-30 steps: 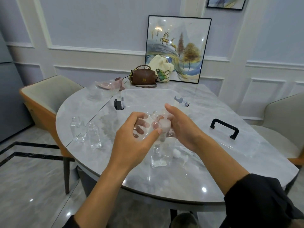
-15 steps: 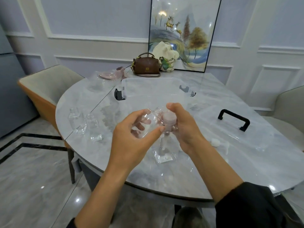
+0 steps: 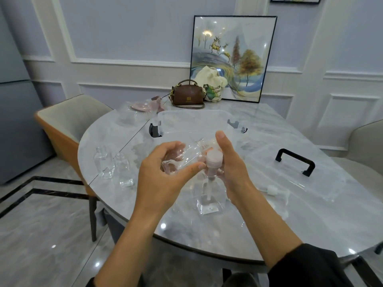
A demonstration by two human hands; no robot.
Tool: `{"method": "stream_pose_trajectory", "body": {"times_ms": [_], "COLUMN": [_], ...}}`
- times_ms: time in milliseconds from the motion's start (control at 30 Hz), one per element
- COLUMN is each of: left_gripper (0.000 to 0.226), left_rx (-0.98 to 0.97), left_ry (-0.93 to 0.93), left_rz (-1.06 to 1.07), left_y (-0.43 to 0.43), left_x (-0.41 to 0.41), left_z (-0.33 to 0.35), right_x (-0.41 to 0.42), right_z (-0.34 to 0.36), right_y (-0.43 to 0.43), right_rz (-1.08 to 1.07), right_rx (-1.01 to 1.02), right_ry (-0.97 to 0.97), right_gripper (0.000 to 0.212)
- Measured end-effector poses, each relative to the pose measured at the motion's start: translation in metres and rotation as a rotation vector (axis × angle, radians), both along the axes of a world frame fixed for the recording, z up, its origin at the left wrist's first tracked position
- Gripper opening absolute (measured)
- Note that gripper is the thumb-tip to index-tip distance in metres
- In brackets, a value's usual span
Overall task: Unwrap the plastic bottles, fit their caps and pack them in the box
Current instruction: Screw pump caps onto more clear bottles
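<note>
Hands met above the near part of the marble worktop (image 3: 228,235). The left hand (image 3: 163,175) had its fingers curled round a crumpled clear wrapper (image 3: 182,154), with the thumb tip pressing toward the right hand. The right hand (image 3: 232,168) gripped a pale pump cap (image 3: 214,159), fingers wrapped round its collar and the thumb standing straight up. The wrapper touched the cap. The cap's thin dip tube (image 3: 209,187) hung downward.

Directly below the hands a clear square bottle (image 3: 208,205) stood upright on the worktop; whether the tube reached into it could not be told. To the right of that bottle a second pump cap (image 3: 272,190) lay on its side. To the left, near the worktop's edge, two more bottles (image 3: 103,162) stood just beside each other.

Beyond the hands sat the clear box (image 3: 192,123), open, with black latches at its ends. Its clear lid (image 3: 310,183), which had a black handle, lay flat on the right, apart from the box.

Farther back a heap of pink wrappers (image 3: 145,105) lay left of a brown handbag (image 3: 187,95). A cream tote bag (image 3: 211,81) sat just beside the handbag, in front of a framed picture (image 3: 234,56) propped against the wall. A padded chair (image 3: 68,121) stood at the left.
</note>
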State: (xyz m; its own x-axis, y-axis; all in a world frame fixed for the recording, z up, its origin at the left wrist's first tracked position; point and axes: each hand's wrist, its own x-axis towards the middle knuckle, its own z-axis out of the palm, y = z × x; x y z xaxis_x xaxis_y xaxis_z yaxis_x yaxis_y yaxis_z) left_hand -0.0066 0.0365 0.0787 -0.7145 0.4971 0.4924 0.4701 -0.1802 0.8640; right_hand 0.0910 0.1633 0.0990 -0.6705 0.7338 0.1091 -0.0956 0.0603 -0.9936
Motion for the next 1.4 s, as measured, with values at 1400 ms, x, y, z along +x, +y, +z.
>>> {"method": "stream_pose_trajectory", "body": {"times_ms": [1400], "left_gripper": [0.065], "left_rx": [-0.095], "left_ry": [-0.011], "left_rz": [-0.147], "left_y": [0.000], "left_x": [-0.022], "left_z": [0.006], "right_x": [-0.003], "right_z": [-0.005], "right_y": [0.006], "right_rz": [0.016], "right_rx": [0.039], "right_ry": [-0.029], "right_gripper": [0.079]}}
